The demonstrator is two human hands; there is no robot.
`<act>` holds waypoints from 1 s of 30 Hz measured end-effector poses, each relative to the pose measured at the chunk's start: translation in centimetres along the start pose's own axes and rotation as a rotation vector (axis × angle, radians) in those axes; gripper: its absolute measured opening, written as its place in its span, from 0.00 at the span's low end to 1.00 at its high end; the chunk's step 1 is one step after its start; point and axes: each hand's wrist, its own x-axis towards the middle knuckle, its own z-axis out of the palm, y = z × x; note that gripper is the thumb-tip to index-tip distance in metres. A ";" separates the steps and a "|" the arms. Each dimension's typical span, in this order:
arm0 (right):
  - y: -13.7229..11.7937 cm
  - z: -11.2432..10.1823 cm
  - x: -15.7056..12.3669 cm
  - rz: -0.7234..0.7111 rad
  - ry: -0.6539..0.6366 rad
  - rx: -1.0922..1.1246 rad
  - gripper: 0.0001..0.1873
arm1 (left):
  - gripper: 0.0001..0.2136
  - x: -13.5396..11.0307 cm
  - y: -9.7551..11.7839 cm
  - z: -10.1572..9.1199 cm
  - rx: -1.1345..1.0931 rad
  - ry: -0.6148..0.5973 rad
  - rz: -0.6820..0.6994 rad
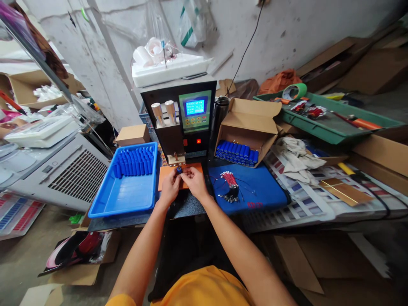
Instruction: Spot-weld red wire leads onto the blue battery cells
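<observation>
A blue cylindrical battery cell (179, 170) stands under the electrode tips of a spot welder (196, 146), above an orange board (164, 175). My left hand (170, 185) has its fingers closed around the cell's left side. Close against its right side, my right hand (194, 182) is closed in a pinch at the cell's top; whatever is between those fingers is too small to make out. To the left, a blue tray (132, 197) holds upright blue cells in rows. On a blue mat (264, 191) to the right lies a bundle of red and black wires (230, 186).
An open cardboard box (251, 123) of blue cells stands right of the welder. Beyond it are a green tray (331, 127) with tape and wires, and a white cloth (295, 157). A small closed carton (132, 135) sits behind the blue tray.
</observation>
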 end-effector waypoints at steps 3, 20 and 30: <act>0.1 0.0 0.0 -0.002 0.005 -0.025 0.06 | 0.14 0.1 -0.1 0.0 0.019 0.009 -0.006; -0.2 0.0 0.1 0.002 0.011 -0.036 0.08 | 0.16 0.3 -1.1 -0.1 0.059 0.046 -0.011; -0.6 -0.1 -0.1 0.013 0.008 -0.014 0.08 | 0.16 0.2 -1.4 -0.2 0.059 0.035 -0.013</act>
